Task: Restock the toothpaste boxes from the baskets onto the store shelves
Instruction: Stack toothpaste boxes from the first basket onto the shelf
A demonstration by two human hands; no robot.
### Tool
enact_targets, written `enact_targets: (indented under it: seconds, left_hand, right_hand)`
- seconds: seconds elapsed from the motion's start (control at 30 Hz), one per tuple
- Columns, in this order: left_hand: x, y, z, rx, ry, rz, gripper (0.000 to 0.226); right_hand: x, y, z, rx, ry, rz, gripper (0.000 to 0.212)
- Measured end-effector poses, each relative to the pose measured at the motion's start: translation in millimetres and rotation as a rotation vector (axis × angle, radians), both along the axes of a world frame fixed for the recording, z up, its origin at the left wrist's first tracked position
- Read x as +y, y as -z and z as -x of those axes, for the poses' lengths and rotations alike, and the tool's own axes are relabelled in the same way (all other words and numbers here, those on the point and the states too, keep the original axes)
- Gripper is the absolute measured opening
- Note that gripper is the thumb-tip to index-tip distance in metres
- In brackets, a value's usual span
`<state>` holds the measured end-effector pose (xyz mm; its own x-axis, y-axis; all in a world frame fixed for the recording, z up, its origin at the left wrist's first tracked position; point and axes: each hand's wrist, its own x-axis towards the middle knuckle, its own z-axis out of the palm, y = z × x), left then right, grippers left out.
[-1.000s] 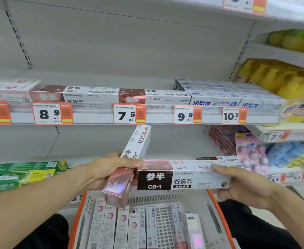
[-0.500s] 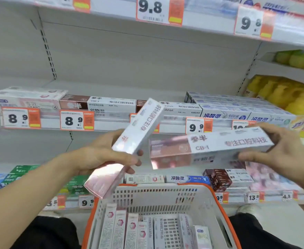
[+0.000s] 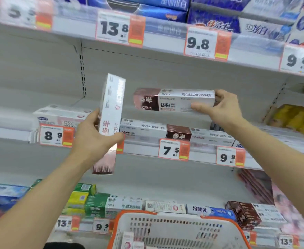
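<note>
An upright toothpaste box [image 3: 111,112] in the left hand [image 3: 93,139] sits at nine o'clock of a level box [image 3: 172,100] in the right hand [image 3: 223,109]; shelf boxes [image 3: 147,129] lie behind, a basket [image 3: 165,229] at six o'clock.

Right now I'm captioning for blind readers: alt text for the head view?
Left hand holds a toothpaste box upright; right hand holds another box level above the 7.5 shelf row. An orange-rimmed basket sits below.
</note>
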<state>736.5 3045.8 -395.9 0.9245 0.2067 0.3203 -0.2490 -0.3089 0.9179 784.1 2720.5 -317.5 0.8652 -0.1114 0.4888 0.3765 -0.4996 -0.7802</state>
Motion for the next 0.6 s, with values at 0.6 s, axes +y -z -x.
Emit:
enact_targets:
  seconds: [0.6]
  left_hand:
    - [51, 12, -4, 0.112, 0.083, 0.079, 0.053]
  right_hand:
    - [76, 23, -108, 0.405, -0.217, 0.582, 0.026]
